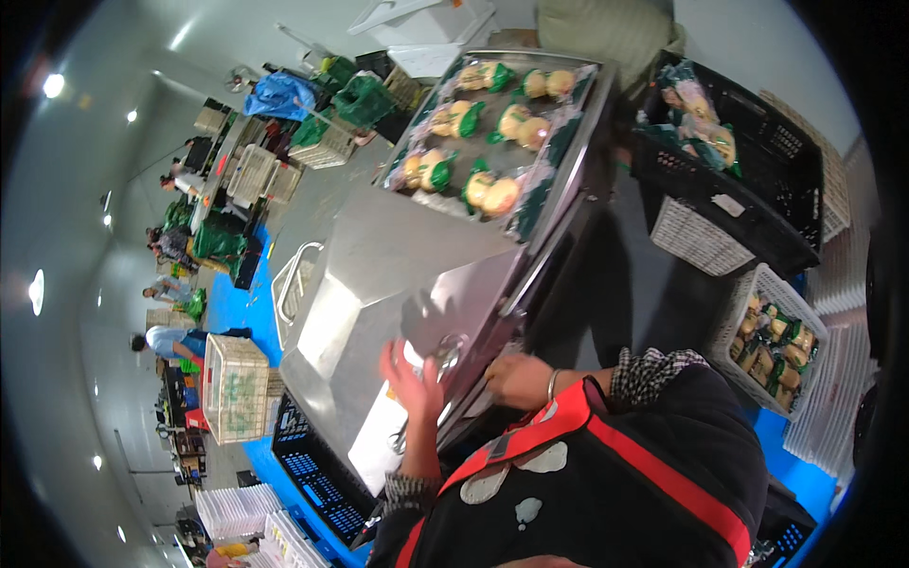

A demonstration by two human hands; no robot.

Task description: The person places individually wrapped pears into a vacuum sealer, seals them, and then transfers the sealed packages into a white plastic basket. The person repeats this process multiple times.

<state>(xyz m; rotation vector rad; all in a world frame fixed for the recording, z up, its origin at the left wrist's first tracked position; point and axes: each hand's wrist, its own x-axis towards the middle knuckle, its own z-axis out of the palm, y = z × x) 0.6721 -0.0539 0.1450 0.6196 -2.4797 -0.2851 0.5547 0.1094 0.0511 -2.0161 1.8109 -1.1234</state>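
In front of me is a stainless steel machine with a closed, sloping metal lid (405, 248). My left hand (413, 380) is at the lid's near edge, fingers spread, beside a round gauge or dial (449, 349); whether it touches the metal is unclear. My right hand (518, 381) hangs close to the machine's side, fingers curled; what they may hold cannot be seen. On the machine's open bed (490, 153), beyond the lid, several clear plastic bags of rounded pale-yellow produce (491, 193) with green printing lie in two rows.
At the right, a black plastic crate (746, 202) holds more bags, with a white crate (777, 284) of packed bags nearer me. A black crate (319, 476) stands below left. Several people (170, 341) are at the far left, near a stacked cream crate (234, 390).
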